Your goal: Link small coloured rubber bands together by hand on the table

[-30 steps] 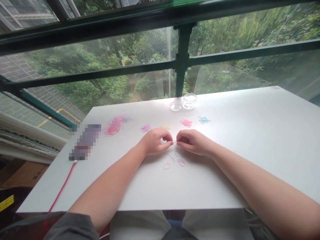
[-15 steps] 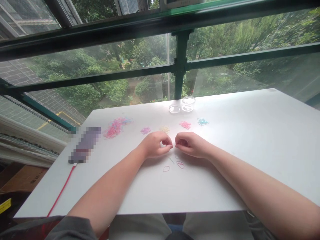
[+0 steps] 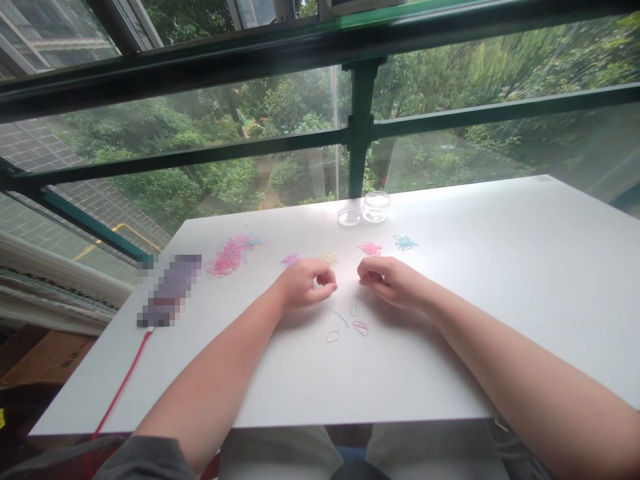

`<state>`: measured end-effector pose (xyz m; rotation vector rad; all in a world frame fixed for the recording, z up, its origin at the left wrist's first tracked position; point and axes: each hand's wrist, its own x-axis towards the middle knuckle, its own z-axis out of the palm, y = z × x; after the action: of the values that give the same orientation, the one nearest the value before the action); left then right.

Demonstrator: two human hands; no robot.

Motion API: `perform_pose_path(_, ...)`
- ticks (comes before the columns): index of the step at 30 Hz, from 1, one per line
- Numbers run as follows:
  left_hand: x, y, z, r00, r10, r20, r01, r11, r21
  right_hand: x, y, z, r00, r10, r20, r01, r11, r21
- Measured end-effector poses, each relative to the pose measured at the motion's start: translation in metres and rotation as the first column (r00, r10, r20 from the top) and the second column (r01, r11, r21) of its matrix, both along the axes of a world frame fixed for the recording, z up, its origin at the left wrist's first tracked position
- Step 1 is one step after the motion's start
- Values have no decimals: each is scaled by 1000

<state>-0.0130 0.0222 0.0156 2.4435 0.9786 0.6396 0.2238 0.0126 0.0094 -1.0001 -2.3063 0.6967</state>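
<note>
In the head view, the only one, the left hand and the right hand face each other over the white bench, a narrow gap between them. Each grip is curled, thumb near forefinger; whether a fine band is pinched in either, or stretched across the gap, I cannot tell. If one is, too much pull could snap it or flick it out of a loose pinch.

The thin loops, apparently elastic, lie just below the gap: a green strand, a small green loop, overlapping pink loops and a reddish loop. A dropping wrist could drag or tangle these, being so light and close.

Beyond the left hand, the purple pile and yellow pile sit nearest its knuckles; a careless sweep could mix them. The pink pile and teal pile lie past the right hand and look less exposed. The clear jar stands open beside its lid near the far edge, where a long reach might knock it.
</note>
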Motion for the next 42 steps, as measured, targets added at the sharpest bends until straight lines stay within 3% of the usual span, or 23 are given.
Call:
perform_pose_path(5,-4,1,1,998,56,26,-56,998,-3,7,5,-2,996,-72,-49,73,997,9)
perform_pose_path(11,9,-6,-3,998,-56,-20,55,998,-33,-17,-6,-4,996,85,15,-85,996,12)
perform_pose_path(19,-5,4,-2,998,58,23,-55,994,-90,10,8,-4,992,-122,-41,123,992,19)
perform_pose_path(26,7,-5,1,999,-32,-17,29,987,-161,-20,-5,-6,996,72,56,-75,996,42)
perform_pose_path(28,5,-4,0,999,-28,-26,23,981,-195,-19,-3,-6,998,18,53,-21,998,58)
perform_pose_path(32,0,2,-2,1000,25,5,-24,974,-224,-1,8,-6,959,-283,-31,284,957,59)
perform_pose_path(35,1,2,-3,1000,14,19,-9,973,-230,4,9,-6,932,-358,-59,361,931,58)
perform_pose_path(37,3,1,-3,1000,-4,18,9,972,-234,-1,5,-5,956,-290,-44,292,954,72)
perform_pose_path(39,5,-1,-4,1000,14,27,-7,974,-226,-9,-1,-5,990,-138,5,138,988,67)
perform_pose_path(42,5,-3,-5,999,35,33,-27,975,-220,-19,-5,-6,997,8,71,-11,999,43)
